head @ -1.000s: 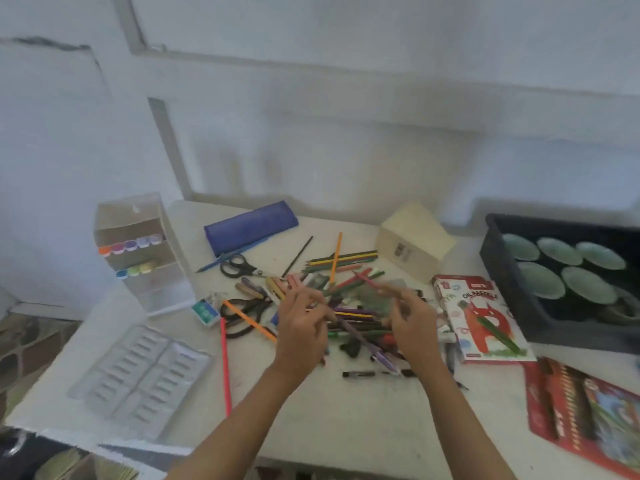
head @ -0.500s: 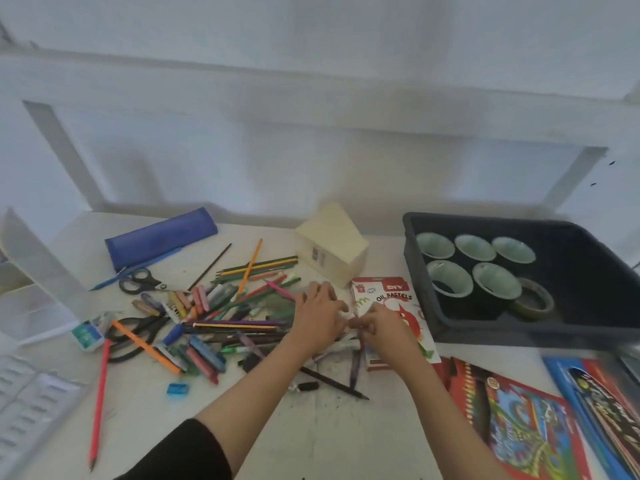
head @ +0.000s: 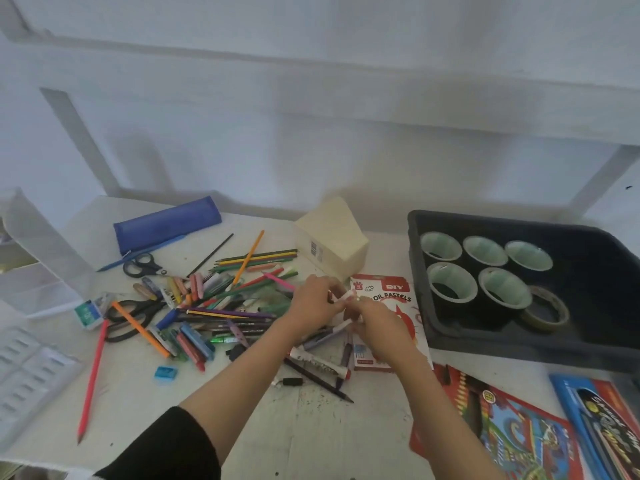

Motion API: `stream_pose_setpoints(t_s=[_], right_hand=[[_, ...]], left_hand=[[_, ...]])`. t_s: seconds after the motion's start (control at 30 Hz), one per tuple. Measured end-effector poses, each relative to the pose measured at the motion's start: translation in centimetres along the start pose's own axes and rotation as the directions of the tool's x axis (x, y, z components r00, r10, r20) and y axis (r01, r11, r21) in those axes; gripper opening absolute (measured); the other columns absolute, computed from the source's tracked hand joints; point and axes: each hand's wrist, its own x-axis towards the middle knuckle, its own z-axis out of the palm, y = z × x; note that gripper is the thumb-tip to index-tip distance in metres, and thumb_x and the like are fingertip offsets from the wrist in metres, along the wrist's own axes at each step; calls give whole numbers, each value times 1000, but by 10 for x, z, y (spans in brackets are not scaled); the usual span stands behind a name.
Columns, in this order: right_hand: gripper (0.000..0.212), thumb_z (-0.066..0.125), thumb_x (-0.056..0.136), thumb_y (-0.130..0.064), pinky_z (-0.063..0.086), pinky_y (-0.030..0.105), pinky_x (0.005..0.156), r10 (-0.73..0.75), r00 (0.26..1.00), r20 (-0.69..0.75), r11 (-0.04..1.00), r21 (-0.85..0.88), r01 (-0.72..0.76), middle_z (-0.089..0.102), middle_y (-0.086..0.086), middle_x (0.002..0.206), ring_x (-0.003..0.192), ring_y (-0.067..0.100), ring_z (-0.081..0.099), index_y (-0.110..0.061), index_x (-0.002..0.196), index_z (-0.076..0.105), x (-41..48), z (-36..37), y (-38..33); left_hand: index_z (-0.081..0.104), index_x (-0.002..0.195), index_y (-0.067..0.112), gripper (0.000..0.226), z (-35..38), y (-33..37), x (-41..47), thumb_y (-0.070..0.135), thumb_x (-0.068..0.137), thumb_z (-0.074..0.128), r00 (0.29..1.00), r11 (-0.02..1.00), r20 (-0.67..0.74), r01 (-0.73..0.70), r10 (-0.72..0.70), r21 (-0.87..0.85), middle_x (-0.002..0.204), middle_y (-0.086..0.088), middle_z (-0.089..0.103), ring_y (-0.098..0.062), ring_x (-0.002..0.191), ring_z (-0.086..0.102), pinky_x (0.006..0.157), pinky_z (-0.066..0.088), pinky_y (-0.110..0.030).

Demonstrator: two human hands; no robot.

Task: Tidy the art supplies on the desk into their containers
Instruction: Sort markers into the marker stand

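Both hands meet above the right edge of the pile: the left hand (head: 313, 301) and the right hand (head: 375, 323) pinch the two ends of one small white marker (head: 341, 298), fingers curled, forearms reaching in from below. Under the right hand lies one box of pastels (head: 384, 292) printed "DIY" and "OIL PASTELS". To its left sprawls the loose heap of pencils and crayons (head: 221, 306), too tangled to count, with two pairs of scissors (head: 143, 265), one blue sharpener (head: 165, 372) and one red pencil (head: 91, 372) lying apart on the bench (head: 311, 438). Behind stand one blue pencil case (head: 166, 223) and one cream house-shaped box (head: 332, 237). The dark tray (head: 519, 348) on the right holds five green-lined tape rolls (head: 483, 251) and one tan roll (head: 547, 310).
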Motion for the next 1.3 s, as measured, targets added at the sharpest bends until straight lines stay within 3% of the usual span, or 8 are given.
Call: stream_pose_setpoints(t_s=[0.2,0.33,0.5,0.6,0.77,0.93,1.1,1.3], right_hand=[[17,60,88,-8,56,22,65,94,989,-112,881,472,-30,64,-2,96,65,8,66,-23,94,61,2,-20,3],[21,61,89,-12,56,21,61,139,974,-178,766,642,7,61,-8,97,68,11,67,-26,104,58,-2,-28,-6],[17,62,89,-17,55,26,68,147,961,-235,728,683,56,62,-19,94,78,8,66,-32,98,59,-3,-30,-20],[16,59,91,-14,54,20,60,145,956,-254,684,724,88,62,-11,94,69,1,66,-23,105,60,-3,-31,-36],[19,50,95,-7,58,28,62,77,968,-238,591,793,148,63,5,104,69,19,70,-17,108,59,0,-28,-76],[13,52,95,-11,59,36,67,-27,965,-259,563,794,229,68,10,98,68,23,69,-16,101,62,12,-16,-128],[17,54,93,-7,53,26,57,-180,950,-255,570,760,312,71,-8,80,64,20,69,-20,92,64,28,13,-196],[14,52,92,0,45,19,54,-341,897,-281,509,747,428,70,10,78,54,8,60,-5,93,64,42,45,-292]], left_hand=[[65,94,20,6,-13,10,-2,20,88,64,993,961,-111,-57,28,-271,86,12,64,5,71,54,66,43,-10],[59,93,25,10,-22,12,-5,21,87,65,987,909,-162,-71,4,-412,88,11,65,5,68,58,66,47,-12],[57,97,18,13,-37,11,-11,17,87,66,974,883,-227,-117,12,-454,90,1,68,-14,69,65,65,51,-19],[57,99,18,15,-50,6,-19,14,87,66,961,877,-274,-168,43,-451,86,-3,67,-22,66,68,69,55,-30],[63,98,11,11,-83,-21,-47,9,87,65,939,857,-344,-184,9,-481,85,-11,68,-24,71,70,76,57,-45],[63,94,7,7,-130,-57,-87,6,87,65,886,851,-462,-211,-42,-482,76,-10,71,-24,75,70,77,56,-37],[60,93,1,8,-182,-107,-127,5,88,64,792,829,-596,-241,-132,-504,84,-15,73,-36,80,69,78,54,-48],[61,92,5,10,-237,-162,-179,-5,88,59,639,902,-745,-183,-193,-391,81,16,71,-9,77,69,73,52,-21]])
